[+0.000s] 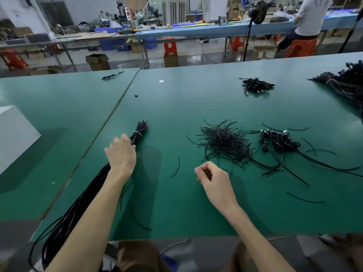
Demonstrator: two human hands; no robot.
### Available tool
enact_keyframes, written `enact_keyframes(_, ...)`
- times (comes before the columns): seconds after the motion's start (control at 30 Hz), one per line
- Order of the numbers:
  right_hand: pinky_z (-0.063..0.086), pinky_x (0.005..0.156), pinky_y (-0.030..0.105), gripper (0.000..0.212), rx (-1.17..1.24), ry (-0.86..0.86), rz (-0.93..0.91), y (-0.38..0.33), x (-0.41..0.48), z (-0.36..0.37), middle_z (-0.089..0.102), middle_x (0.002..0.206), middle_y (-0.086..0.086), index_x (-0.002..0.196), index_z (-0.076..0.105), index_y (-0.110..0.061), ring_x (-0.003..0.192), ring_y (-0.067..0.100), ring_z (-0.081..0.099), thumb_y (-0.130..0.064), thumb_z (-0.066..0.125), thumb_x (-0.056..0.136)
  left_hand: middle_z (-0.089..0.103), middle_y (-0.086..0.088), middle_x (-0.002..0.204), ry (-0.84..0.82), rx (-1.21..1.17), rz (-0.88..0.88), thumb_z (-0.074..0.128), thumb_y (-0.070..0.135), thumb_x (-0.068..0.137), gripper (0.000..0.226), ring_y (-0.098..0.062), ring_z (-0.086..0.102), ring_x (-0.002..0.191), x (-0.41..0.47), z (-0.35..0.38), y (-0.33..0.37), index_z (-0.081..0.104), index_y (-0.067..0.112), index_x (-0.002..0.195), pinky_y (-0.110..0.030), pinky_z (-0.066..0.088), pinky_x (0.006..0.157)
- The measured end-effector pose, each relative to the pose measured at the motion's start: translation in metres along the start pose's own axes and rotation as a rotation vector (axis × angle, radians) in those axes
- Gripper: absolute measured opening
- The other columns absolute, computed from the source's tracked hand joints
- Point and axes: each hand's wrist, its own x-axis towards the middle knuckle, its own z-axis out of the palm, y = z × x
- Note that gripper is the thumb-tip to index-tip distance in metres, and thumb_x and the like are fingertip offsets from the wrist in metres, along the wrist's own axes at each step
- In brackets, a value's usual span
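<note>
A long bundle of black cables (138, 132), tied near its end with a white band, lies across the green table (176, 107) and hangs off the front edge at lower left. My left hand (121, 154) lies over this bundle just below the tie, fingers wrapped on it. My right hand (211, 176) hovers over the table's middle with its fingers curled; whether they pinch anything cannot be made out. A loose pile of short black wire pieces (224, 142) lies just beyond my right hand.
Coiled cables with connectors (279, 140) lie right of the pile, a smaller heap (256, 85) farther back, a big bundle (345, 83) at far right. Stray wire pieces (176, 166) dot the mat. A white box (13, 132) stands left. A seated person (308, 18) works at the back bench.
</note>
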Motion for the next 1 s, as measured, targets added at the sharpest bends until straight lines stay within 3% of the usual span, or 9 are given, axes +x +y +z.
enact_keyframes(0.13,0.051,0.064,0.028,0.022,-0.003,-0.003,0.004,0.001,0.000,0.000,0.068,0.074,-0.004,0.084,0.063,-0.021,0.068,0.015,0.061,-0.032,0.061,0.103,0.063,-0.019,0.109,-0.023,-0.054,0.016,0.069,0.021,0.098,0.021,-0.039,0.060,0.102,-0.001,-0.002,0.005,0.063,0.004,0.109,-0.049,0.044,0.093)
enact_keyframes(0.3,0.049,0.063,0.026,0.022,0.003,-0.002,-0.002,0.000,0.000,0.000,0.067,0.074,-0.004,0.083,0.063,-0.020,0.067,0.014,0.060,-0.030,0.061,0.103,0.062,-0.021,0.110,-0.065,-0.096,0.012,0.064,0.019,0.101,0.019,-0.040,0.060,0.098,-0.003,0.000,0.009,0.061,0.003,0.109,-0.047,0.048,0.084)
enact_keyframes(0.47,0.049,0.063,0.025,0.022,0.000,-0.006,-0.002,0.000,-0.002,-0.001,0.067,0.074,-0.004,0.084,0.063,-0.019,0.068,0.013,0.060,-0.030,0.061,0.103,0.058,-0.018,0.117,-0.019,0.093,0.082,0.070,0.022,0.096,0.027,-0.036,0.051,0.114,-0.008,0.005,0.010,0.058,0.004,0.112,-0.044,0.043,0.093)
enact_keyframes(0.63,0.049,0.064,0.022,0.022,-0.008,-0.004,-0.001,0.000,-0.001,-0.001,0.067,0.075,-0.006,0.084,0.063,-0.020,0.070,0.010,0.061,-0.030,0.061,0.103,0.063,-0.017,0.110,0.078,0.093,0.112,0.062,0.016,0.101,0.014,-0.035,0.056,0.104,-0.005,0.008,-0.001,0.061,0.002,0.105,-0.043,0.043,0.089)
enact_keyframes(0.83,0.049,0.065,0.023,0.021,-0.011,-0.007,-0.008,0.001,-0.001,-0.001,0.067,0.075,-0.006,0.084,0.063,-0.020,0.072,0.011,0.061,-0.030,0.061,0.103,0.065,-0.019,0.108,0.098,0.034,0.078,0.062,0.023,0.102,0.020,-0.037,0.055,0.107,-0.003,0.003,-0.003,0.071,0.006,0.106,-0.044,0.038,0.091)
enact_keyframes(1.0,0.046,0.062,0.022,0.023,-0.078,-0.035,-0.009,-0.001,0.001,0.001,0.065,0.074,-0.007,0.083,0.060,-0.023,0.063,0.006,0.056,-0.033,0.060,0.103,0.062,-0.020,0.109,0.033,-0.134,0.032,0.060,0.024,0.103,0.024,-0.039,0.061,0.088,-0.003,0.002,0.002,0.071,0.002,0.104,-0.043,0.044,0.076)
